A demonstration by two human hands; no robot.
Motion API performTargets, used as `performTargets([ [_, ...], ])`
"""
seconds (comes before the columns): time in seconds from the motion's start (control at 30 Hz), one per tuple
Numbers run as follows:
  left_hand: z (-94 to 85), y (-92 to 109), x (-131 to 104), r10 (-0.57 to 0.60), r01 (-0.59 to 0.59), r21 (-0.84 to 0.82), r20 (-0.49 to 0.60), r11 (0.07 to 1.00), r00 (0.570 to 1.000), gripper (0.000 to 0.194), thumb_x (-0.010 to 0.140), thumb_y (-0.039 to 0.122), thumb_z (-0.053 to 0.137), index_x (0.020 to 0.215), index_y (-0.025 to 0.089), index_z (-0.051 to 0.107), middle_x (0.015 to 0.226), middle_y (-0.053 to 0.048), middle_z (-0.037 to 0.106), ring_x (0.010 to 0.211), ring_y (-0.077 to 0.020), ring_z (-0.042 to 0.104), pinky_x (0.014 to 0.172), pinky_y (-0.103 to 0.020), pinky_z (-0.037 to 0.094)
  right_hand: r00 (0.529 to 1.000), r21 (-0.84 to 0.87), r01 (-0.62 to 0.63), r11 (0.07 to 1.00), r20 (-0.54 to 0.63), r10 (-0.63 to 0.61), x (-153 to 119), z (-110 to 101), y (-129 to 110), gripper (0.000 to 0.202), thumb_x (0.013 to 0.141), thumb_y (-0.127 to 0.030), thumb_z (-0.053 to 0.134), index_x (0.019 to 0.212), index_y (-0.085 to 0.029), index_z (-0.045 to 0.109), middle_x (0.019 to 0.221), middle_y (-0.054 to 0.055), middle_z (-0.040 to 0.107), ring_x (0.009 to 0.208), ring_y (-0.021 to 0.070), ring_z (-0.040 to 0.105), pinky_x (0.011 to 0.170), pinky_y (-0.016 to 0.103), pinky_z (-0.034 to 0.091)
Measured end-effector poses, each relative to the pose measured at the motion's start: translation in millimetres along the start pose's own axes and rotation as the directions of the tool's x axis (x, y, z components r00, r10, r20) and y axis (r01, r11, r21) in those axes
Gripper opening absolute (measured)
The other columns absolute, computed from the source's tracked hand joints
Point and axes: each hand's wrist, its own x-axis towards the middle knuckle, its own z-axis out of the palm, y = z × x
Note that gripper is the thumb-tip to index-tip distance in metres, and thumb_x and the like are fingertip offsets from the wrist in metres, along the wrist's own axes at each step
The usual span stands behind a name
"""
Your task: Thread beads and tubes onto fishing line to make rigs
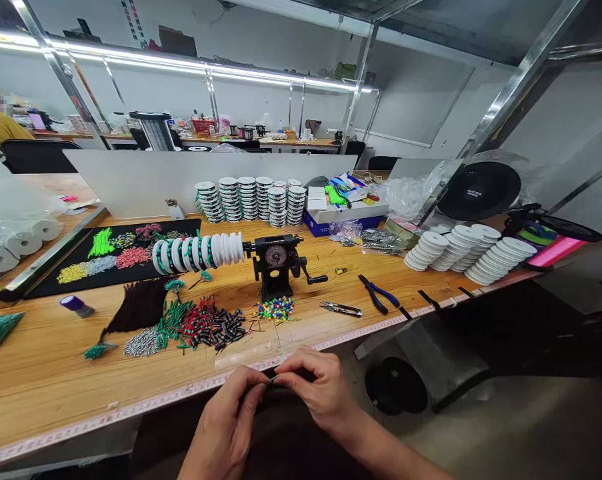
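At the table's front edge my left hand (229, 415) and my right hand (321, 388) meet, thumb and forefinger pinched on each. A tiny dark piece shows between the fingertips, too small to name. Beyond them lie heaps of small parts: multicoloured beads (275, 309), black cylindrical pieces (227, 329), red pieces (197, 320), green sticks (175, 321) and silvery bits (141, 343). Behind the beads stands a black hand-cranked winder (275, 263) with a dial. White spools (201, 253) with green pieces on them sit in a row on its shaft.
Thread snips (341, 309) and blue-handled pliers (379, 293) lie to the right, near stacked white spools (501, 260). More spools (247, 200) stand at the back beside a blue-and-white box (345, 215). A measuring tape (131, 410) runs along the edge. A person in yellow sits far left.
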Motion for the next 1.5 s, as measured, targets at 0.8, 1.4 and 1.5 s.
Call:
performTargets([
  [0.8,44.6,-6,-14,-0.255,0.153,-0.429,-0.192,0.890,0.948,0.030,0.093,0.051,0.057,0.107,0.027,0.066,0.105,-0.004,0.071,0.102,-0.0211,0.067,0.088,-0.026,0.055,0.998,-0.028,0.036,0.999,0.061,-0.034,-9,2,-4,0.015,0.090,-0.020,0.065,0.105,-0.021,0.062,0.087,0.002,0.070,0.079,0.0171,0.066,0.075,0.025,0.052],
  [1.4,29.5,-11,-35,-0.189,0.053,-0.346,-0.373,0.937,0.908,0.006,0.075,0.032,0.081,0.076,0.027,0.079,0.083,-0.003,0.058,0.069,-0.0160,0.064,0.056,-0.020,0.056,0.989,0.083,-0.131,0.988,-0.056,0.136,-35,27,-9,0.011,0.088,-0.013,0.060,0.094,-0.021,0.064,0.086,0.001,0.068,0.078,0.0156,0.066,0.073,0.023,0.052],
  [1.5,29.7,-10,-37,-0.162,0.022,-0.324,-0.412,0.946,0.897,0.002,0.075,0.030,0.080,0.074,0.028,0.080,0.084,-0.003,0.058,0.066,-0.0141,0.062,0.050,-0.017,0.052,0.980,0.161,-0.172,0.972,-0.076,0.186,-42,36,-6,0.005,0.087,-0.016,0.063,0.090,-0.021,0.064,0.085,0.001,0.069,0.079,0.0159,0.067,0.074,0.023,0.053],
])
